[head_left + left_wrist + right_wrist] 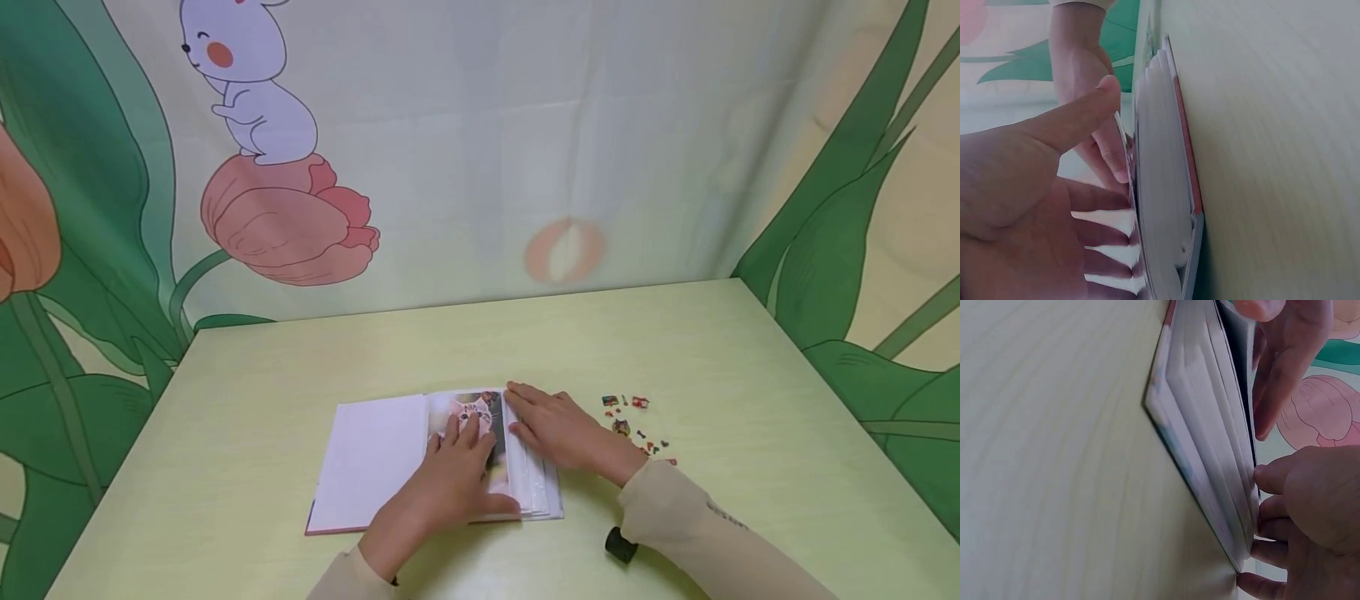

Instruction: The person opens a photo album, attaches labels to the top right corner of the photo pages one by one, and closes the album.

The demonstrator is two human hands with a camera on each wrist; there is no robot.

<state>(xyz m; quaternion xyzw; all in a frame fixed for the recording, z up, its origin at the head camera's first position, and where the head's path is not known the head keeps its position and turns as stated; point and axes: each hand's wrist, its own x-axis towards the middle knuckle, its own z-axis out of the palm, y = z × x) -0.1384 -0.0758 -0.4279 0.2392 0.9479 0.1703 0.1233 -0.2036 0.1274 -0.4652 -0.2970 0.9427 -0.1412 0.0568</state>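
Observation:
A photo album (pixel 378 450) lies open on the table, with its white inside cover to the left and a thick stack of page sleeves to the right. On top of the stack shows a picture of a cat (pixel 471 412). My left hand (pixel 450 483) rests on that picture with fingers spread, its thumb by the near edge. Along the picture's right edge, my right hand (pixel 561 427) touches the sleeves with extended fingers. The left wrist view shows a corner of the top sheet (pixel 1120 125) raised beside the left thumb.
Several small colourful sticker-like pieces (pixel 621 427) lie right of the album, partly behind the right forearm. A small black object (pixel 620 546) sits by the right sleeve. The pale table (pixel 262 367) ends at a printed curtain (pixel 465 167) at the back.

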